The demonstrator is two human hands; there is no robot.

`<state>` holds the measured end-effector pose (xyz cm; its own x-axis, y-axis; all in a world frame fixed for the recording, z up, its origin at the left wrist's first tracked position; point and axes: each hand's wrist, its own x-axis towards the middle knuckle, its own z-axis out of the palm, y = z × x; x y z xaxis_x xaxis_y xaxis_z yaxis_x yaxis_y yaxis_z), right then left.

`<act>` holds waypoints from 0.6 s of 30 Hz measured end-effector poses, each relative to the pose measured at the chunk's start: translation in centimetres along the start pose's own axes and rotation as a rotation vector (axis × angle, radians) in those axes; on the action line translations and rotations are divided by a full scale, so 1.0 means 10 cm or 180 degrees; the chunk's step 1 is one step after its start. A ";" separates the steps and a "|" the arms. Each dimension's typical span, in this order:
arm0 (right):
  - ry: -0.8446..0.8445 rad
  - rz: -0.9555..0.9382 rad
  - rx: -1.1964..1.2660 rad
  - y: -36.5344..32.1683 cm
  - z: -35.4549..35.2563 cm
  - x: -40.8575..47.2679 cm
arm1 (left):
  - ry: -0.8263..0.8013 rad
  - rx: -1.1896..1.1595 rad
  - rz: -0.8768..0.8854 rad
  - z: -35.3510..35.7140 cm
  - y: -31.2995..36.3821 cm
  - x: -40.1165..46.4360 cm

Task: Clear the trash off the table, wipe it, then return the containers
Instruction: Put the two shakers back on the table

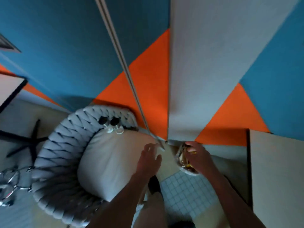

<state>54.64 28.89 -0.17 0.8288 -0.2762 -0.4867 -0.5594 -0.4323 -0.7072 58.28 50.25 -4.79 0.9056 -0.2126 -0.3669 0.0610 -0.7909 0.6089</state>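
My right hand (196, 156) grips a clear container (182, 157) with brownish and yellow contents, holding it low over the floor near the foot of a grey wall panel. My left hand (150, 157) is beside it to the left with fingers spread and relaxed, holding nothing, close to the lower end of a thin metal rail (130, 76). Two small clear containers with black lids (112, 125) lie on the cushion of a round chair. The view is blurred, and no table top with trash shows here.
A round woven grey chair (59, 145) with a pale cushion (111, 162) fills the left. A beige cabinet (278, 170) stands at the right. Small white floor tiles (185, 193) lie below my hands. A black table base (31, 142) and chrome legs (9, 181) are at far left.
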 end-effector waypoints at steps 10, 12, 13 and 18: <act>-0.1055 -0.0386 -0.0700 -1.12 1.77 1.32 | 0.0494 -0.0387 -0.1213 -0.86 -1.59 1.08; -0.1195 -0.0490 -0.0842 -1.23 2.12 1.62 | 0.0604 -0.0346 -0.1352 -0.98 -1.90 1.33; -0.1232 -0.0535 -0.0891 -1.26 2.27 1.76 | 0.0673 -0.0341 -0.1451 -1.05 -2.03 1.44; -0.1317 -0.0414 -0.0919 -1.33 3.12 2.49 | 0.0882 -0.0388 -0.1823 -1.19 -2.71 2.10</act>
<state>82.24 54.59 -18.88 0.7831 0.1328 -0.6075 -0.3769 -0.6758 -0.6335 80.67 74.00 -20.65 0.7894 0.3925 -0.4721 0.5990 -0.6609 0.4521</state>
